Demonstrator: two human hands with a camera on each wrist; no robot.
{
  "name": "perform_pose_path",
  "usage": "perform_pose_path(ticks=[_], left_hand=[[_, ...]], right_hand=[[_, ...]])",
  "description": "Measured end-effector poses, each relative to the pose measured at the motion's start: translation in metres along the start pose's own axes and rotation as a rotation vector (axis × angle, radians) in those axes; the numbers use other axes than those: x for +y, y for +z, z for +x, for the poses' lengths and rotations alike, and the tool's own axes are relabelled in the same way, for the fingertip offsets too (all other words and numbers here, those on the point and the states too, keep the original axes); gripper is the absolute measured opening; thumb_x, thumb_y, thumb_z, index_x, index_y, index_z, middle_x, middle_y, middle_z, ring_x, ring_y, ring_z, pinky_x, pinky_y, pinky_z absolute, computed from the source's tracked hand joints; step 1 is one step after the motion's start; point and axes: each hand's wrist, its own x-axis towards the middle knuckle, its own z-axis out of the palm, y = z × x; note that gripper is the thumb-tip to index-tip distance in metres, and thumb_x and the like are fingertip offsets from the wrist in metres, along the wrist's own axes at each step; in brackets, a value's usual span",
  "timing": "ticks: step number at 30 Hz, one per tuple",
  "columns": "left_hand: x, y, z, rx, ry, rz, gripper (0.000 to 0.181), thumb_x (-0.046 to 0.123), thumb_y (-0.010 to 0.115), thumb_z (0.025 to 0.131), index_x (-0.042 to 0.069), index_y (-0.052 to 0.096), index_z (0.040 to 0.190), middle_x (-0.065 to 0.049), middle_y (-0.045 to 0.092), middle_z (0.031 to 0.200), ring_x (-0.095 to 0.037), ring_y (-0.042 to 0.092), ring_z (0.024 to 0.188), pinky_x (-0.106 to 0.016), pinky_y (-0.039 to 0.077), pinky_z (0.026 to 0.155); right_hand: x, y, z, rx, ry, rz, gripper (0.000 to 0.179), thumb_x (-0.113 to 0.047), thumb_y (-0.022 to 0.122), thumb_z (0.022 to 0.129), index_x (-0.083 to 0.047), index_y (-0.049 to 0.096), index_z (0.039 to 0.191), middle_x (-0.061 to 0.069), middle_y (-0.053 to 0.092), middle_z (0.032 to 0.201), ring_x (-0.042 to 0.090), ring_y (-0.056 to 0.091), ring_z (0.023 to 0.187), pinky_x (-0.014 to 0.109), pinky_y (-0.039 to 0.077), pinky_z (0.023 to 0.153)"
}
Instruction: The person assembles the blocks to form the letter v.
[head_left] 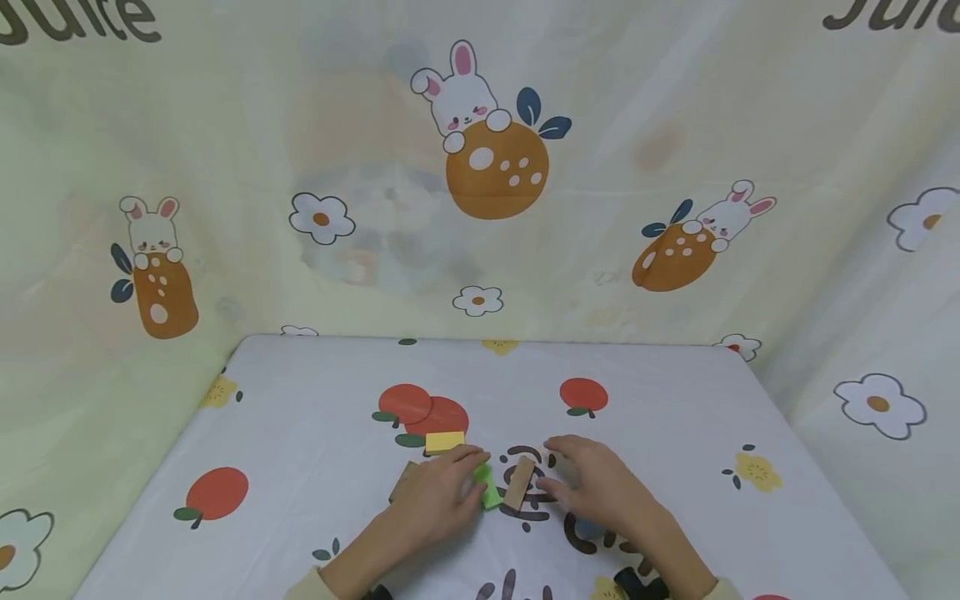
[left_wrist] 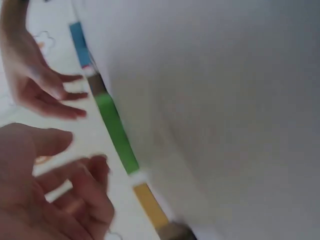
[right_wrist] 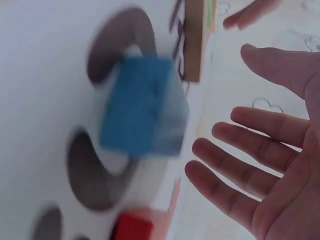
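Note:
My left hand [head_left: 438,496] hovers with loosely bent fingers beside a bright green block [head_left: 487,487]; in the left wrist view a gap shows between its fingers and the green block [left_wrist: 117,134]. Just right of the green piece lies a brown wooden block [head_left: 519,483], slightly slanted. On its other side is my right hand [head_left: 600,487], thumb and fingers spread and nothing in its grasp, as the right wrist view also shows [right_wrist: 270,165]. A blue block [right_wrist: 137,105] lies near the right hand, mostly hidden under it in the head view.
Beyond the left hand lies a yellow block [head_left: 445,442]. Another brown block [head_left: 402,481] is partly covered by that hand. A red block [right_wrist: 134,227] shows at the right wrist view's bottom edge. The white tablecloth [head_left: 300,417] bears fruit prints; a patterned curtain [head_left: 360,125] hangs behind.

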Motion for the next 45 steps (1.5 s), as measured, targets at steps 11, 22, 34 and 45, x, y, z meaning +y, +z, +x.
perform_pose_path(ticks=[11,22,34,45], left_hand=[[-0.007,-0.010,0.013,-0.202,0.276,0.216,0.047,0.020,0.068,0.104,0.037,0.062,0.148,0.017,0.060,0.154,-0.012,0.061,0.133,-0.029,0.063,0.088],[-0.010,-0.005,0.012,-0.277,0.461,0.174,0.054,0.014,0.064,0.105,0.043,0.058,0.150,0.023,0.055,0.157,-0.019,0.054,0.148,-0.019,0.060,0.079],[-0.011,-0.004,0.013,-0.270,0.516,0.256,0.055,0.013,0.067,0.103,0.040,0.058,0.151,0.022,0.056,0.156,-0.017,0.057,0.146,-0.022,0.061,0.089],[-0.008,-0.005,0.012,-0.256,0.514,0.261,0.053,0.011,0.063,0.106,0.039,0.058,0.151,0.020,0.056,0.157,-0.015,0.056,0.148,-0.024,0.062,0.090]], right_hand=[[0.033,-0.035,-0.002,-0.231,-0.077,0.136,0.041,-0.024,0.084,0.091,-0.009,0.076,0.128,-0.007,0.071,0.090,0.004,0.052,0.068,0.022,0.047,0.059],[0.043,-0.044,-0.013,-0.442,-0.062,0.183,0.057,-0.027,0.095,0.077,-0.018,0.076,0.130,-0.003,0.064,0.075,0.008,0.055,0.067,0.021,0.043,0.058],[0.045,-0.036,-0.016,-0.459,-0.081,0.194,0.059,-0.019,0.096,0.076,-0.019,0.075,0.131,0.000,0.062,0.079,0.010,0.056,0.073,0.021,0.045,0.061],[0.043,-0.035,-0.017,-0.412,-0.089,0.182,0.059,-0.024,0.096,0.076,-0.016,0.075,0.131,-0.002,0.064,0.082,0.012,0.058,0.076,0.021,0.047,0.063]])
